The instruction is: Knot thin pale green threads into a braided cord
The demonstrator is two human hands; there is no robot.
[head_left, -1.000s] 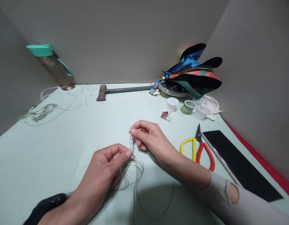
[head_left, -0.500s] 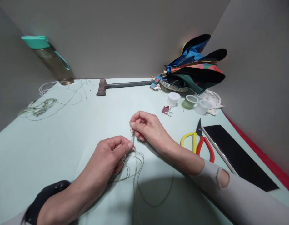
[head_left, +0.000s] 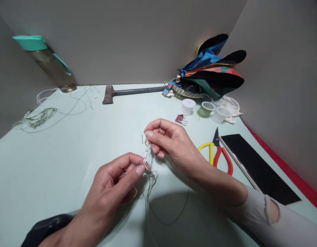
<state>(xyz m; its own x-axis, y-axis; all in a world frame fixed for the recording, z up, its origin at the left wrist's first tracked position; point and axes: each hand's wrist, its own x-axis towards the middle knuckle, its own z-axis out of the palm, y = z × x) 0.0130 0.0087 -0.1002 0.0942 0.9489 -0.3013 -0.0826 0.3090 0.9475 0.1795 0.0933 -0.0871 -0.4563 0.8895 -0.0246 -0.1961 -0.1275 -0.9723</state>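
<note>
more of knotted cord strip (head_left: 146,152) showing btwn hands than a sec ago, hands drawn further apart, strip well left of red-yellow scissors (head_left: 220,159). left hand (head_left: 109,187) nearly closed, thumb + fingers pinching lower end; right hand (head_left: 172,140) curled, thumb + index pinching top end. loose green cords (head_left: 149,195) trailing below strip. behind scissors: white cord spool (head_left: 188,106), clear reel of green cord (head_left: 206,109), small clear plastic cup (head_left: 220,115), contents hard to tell; pink binder clip (head_left: 180,119) further left.
</note>
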